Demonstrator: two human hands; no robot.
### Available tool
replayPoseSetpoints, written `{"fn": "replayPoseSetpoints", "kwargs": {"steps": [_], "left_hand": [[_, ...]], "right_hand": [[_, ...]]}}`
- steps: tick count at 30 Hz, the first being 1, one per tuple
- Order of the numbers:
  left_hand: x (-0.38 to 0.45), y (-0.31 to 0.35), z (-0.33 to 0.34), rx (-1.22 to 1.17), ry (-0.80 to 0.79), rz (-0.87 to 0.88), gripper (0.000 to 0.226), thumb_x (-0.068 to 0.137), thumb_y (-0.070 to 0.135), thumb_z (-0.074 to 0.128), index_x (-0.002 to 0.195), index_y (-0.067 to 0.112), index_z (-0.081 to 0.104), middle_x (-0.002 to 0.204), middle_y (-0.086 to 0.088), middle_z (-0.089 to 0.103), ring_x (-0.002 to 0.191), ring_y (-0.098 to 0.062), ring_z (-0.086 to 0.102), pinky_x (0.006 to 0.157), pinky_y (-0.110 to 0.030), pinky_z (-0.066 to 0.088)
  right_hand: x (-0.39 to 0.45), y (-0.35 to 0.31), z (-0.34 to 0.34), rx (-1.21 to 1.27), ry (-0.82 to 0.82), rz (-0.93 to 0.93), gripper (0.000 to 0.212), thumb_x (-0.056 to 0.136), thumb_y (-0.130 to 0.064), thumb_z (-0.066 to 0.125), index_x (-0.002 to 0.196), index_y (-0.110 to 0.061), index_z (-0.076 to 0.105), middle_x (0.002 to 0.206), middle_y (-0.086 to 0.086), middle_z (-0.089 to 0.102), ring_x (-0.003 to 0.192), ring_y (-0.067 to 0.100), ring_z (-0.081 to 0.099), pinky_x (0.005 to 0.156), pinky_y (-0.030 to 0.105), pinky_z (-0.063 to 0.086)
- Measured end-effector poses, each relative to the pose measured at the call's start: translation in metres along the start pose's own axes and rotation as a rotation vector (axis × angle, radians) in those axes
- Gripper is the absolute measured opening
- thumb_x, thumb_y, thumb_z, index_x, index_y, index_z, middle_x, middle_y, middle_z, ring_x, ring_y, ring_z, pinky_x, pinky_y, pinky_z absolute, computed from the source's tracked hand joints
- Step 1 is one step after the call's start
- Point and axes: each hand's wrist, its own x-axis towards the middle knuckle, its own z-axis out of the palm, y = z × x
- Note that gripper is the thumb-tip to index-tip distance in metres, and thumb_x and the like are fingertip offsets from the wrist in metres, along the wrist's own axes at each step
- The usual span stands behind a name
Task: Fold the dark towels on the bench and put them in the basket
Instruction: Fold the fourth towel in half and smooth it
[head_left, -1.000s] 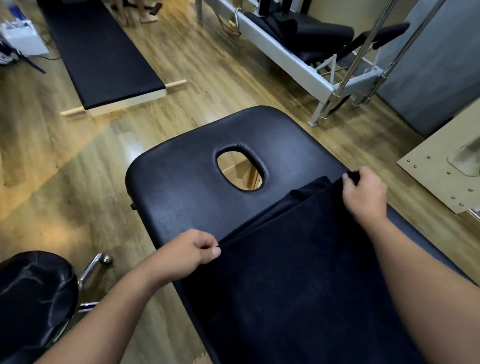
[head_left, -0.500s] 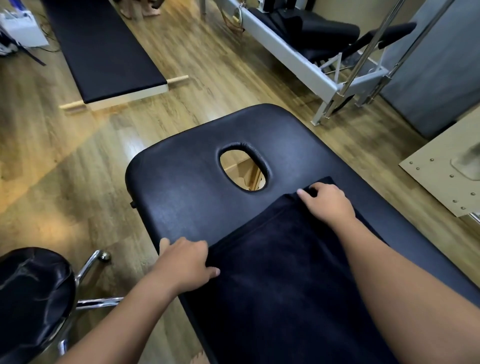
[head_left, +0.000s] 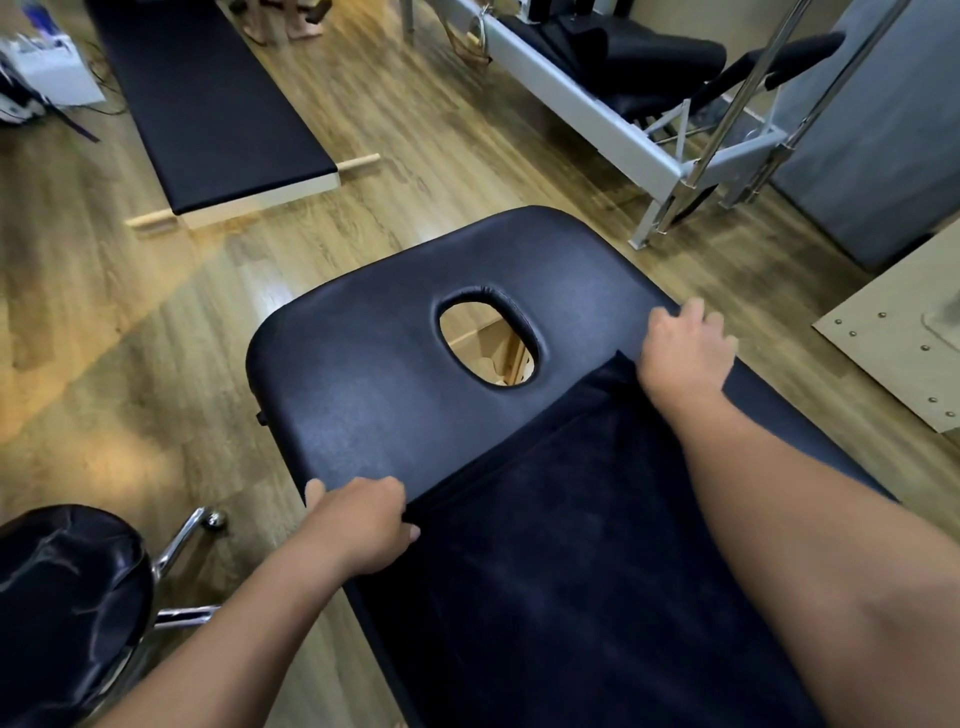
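Dark towel (head_left: 571, 545) lies flat along the padded surface (head_left: 363, 374), its far edge just short of the face hole (head_left: 488, 338). Your left hand (head_left: 358, 525) grips the towel's far-left corner at the surface's left edge. Your right hand (head_left: 685, 353) holds the far-right corner, fingers curled, near the right edge.

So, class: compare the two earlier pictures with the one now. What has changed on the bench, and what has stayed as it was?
The right hand has swung back out to the bench's right edge, at the towel's far right corner; half a second ago it sat nearer the middle. The left hand stays on the near left corner, at the bench's left edge. The towel still lies spread below the face hole; the stool has not moved.
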Motion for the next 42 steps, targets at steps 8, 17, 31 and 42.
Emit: {"fn": "replayPoseSetpoints", "kwargs": {"steps": [8,17,31,42], "left_hand": [[-0.002,-0.002,-0.008,-0.03,-0.051,-0.055,0.028,0.09,0.051,0.064,0.097,0.025,0.055,0.096,0.01,0.064,0.106,-0.016,0.059,0.079,-0.039,0.024],[-0.031,0.097,0.017,0.144,0.128,0.581,0.084,0.085,0.059,0.061,0.155,0.037,0.02,0.162,-0.017,0.018,0.143,-0.046,0.026,0.106,-0.058,0.036],[-0.06,0.288,0.062,0.413,-0.234,0.652,0.103,0.085,0.065,0.056,0.144,0.06,-0.028,0.158,-0.011,-0.041,0.142,-0.06,-0.025,0.105,-0.083,0.012],[-0.104,0.41,0.082,0.791,-0.157,0.553,0.084,0.091,0.035,0.057,0.161,0.012,0.016,0.159,-0.04,0.005,0.145,-0.055,0.016,0.111,-0.07,0.028]], "right_hand": [[-0.027,0.005,0.001,0.577,-0.315,-0.116,0.057,0.083,-0.013,0.054,0.138,-0.026,0.055,0.133,0.004,0.062,0.121,0.029,0.056,0.094,0.032,0.044],[-0.135,0.021,0.034,0.443,-0.165,-0.156,0.054,0.097,-0.029,0.058,0.148,-0.027,0.041,0.165,0.004,0.021,0.154,0.027,0.01,0.119,0.066,0.012],[-0.343,0.186,0.035,0.386,-0.415,0.619,0.064,0.097,-0.07,0.026,0.153,-0.056,-0.002,0.166,-0.018,-0.011,0.152,0.027,-0.021,0.112,0.076,0.002],[-0.425,0.337,0.047,0.507,-0.305,0.924,0.073,0.096,-0.063,0.044,0.158,-0.036,0.015,0.168,-0.007,-0.006,0.154,0.018,-0.01,0.119,0.066,0.006]]}}
